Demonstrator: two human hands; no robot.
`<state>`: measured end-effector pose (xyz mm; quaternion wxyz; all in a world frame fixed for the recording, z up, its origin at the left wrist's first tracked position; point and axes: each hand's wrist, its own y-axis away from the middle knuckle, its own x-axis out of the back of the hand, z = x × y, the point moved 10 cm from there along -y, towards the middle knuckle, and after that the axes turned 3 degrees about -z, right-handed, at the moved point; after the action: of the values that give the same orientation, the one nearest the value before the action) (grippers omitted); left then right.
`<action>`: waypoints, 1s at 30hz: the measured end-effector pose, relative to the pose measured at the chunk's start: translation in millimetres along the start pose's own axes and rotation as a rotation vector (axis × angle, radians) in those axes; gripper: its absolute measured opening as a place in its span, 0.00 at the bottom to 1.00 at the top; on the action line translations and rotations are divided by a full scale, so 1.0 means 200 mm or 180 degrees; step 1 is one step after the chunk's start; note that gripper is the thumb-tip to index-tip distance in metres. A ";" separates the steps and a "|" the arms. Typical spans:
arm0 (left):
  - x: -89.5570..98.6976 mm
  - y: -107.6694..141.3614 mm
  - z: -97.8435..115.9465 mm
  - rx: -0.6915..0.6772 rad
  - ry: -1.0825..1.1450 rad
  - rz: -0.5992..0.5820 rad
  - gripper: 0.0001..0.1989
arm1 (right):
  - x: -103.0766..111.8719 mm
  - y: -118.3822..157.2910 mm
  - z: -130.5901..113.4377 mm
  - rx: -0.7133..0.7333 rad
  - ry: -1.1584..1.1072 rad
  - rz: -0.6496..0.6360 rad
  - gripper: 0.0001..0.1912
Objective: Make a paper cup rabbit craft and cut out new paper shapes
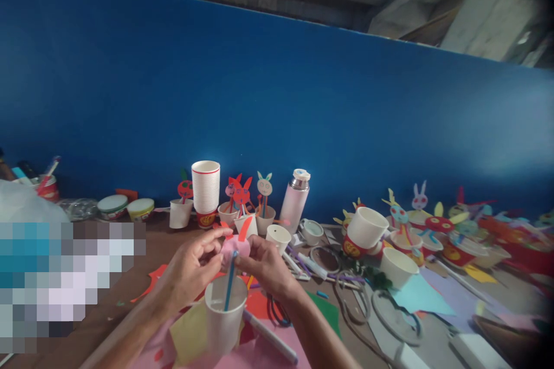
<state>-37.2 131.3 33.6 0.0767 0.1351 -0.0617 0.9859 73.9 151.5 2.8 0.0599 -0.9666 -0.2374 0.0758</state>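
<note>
1. Pink paper head (pixel 236 249), with red ears (pixel 245 228), is near the middle of the scene, above a white cup (pixel 223 326); a blue stick (pixel 231 282) runs down from it into the cup's mouth.
2. Left hand (pixel 193 262): fingers and thumb grip the head's left edge, by one ear. Right hand (pixel 269 268): thumb and fingers pinch its right edge, near the stick's top.
3. The step in hand looks like setting or adjusting the head on its stick.
4. The next move seems to call for light, even pressure: keep the head square to the stick and the ears unbent, without tipping the cup. Whether the stick is fixed at the bottom, I cannot tell.
5. Near and right of the cup lies a marker (pixel 277 341); left of it, yellow paper (pixel 187 331).
6. Far beyond stand a red rabbit figure (pixel 243 195), stacked cups (pixel 206 190) and a flask (pixel 294 204).
</note>
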 end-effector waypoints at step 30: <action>-0.06 0.00 -0.04 0.0399 0.0489 -0.0563 0.08 | 0.01 0.00 -0.02 0.0089 0.0225 0.0059 0.15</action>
<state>-27.8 131.8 21.8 0.1593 0.0687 0.0183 0.9847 75.5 151.8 5.6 0.0811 -0.9699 -0.2251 0.0455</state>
